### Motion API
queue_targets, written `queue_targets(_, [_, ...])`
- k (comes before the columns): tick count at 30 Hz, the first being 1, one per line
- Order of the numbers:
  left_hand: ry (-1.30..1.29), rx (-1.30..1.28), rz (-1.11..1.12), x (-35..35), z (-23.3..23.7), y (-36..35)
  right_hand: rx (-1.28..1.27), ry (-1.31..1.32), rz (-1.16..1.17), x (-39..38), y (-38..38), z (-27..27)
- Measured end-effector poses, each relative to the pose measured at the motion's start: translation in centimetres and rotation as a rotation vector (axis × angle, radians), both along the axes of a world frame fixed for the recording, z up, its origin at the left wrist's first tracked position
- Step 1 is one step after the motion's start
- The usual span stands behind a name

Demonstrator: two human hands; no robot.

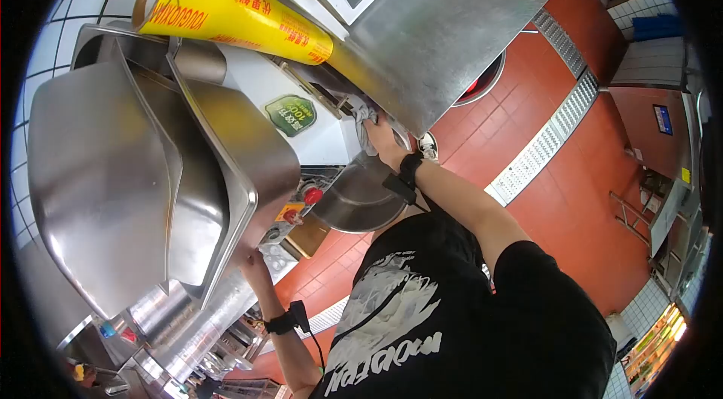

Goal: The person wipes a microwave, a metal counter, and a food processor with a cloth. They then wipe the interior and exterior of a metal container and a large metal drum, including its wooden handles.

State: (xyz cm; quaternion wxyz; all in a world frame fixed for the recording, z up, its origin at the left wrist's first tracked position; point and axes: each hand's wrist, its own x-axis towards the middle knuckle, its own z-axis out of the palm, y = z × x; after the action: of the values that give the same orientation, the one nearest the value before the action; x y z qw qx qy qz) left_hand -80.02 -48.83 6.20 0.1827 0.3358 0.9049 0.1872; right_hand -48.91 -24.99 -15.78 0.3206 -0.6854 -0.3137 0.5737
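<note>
Right hand [385, 141]: reaches up to the white machine body [316, 109], just under the edge of the large tilted brushed-steel panel [452, 30]. Its fingers are bunched around a crumpled grey cloth [363, 122] and seem to press it to the surface, as for wiping.
Left hand [252, 262]: raised to the lower rim of the stacked stainless-steel trays [151, 173], probably steadying them. The rim hides the fingers, so I cannot tell how far they are open.
Cloth position: between the right hand and the machine, beside the green label sticker [290, 114].
Above: a yellow roll of cling film [226, 7] lies across the top of the trays.
Below the cloth: a round steel bowl [361, 199] and a red knob [313, 195].
Wrists: a black strap [410, 167] on each.
Floor: red tiled floor [572, 195] far beneath.
</note>
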Motion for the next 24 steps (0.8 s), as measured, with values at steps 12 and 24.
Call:
queue_targets(12, [0.039,0.235,0.051,1.3,-0.4,-0.1,0.079,0.14,0.064,3.5,-1.6,9.4])
queue_targets(24, [0.152,-0.004,-0.006,1.3,-0.5,-0.2,0.58,0.074,0.416,-0.6,5.1,21.8])
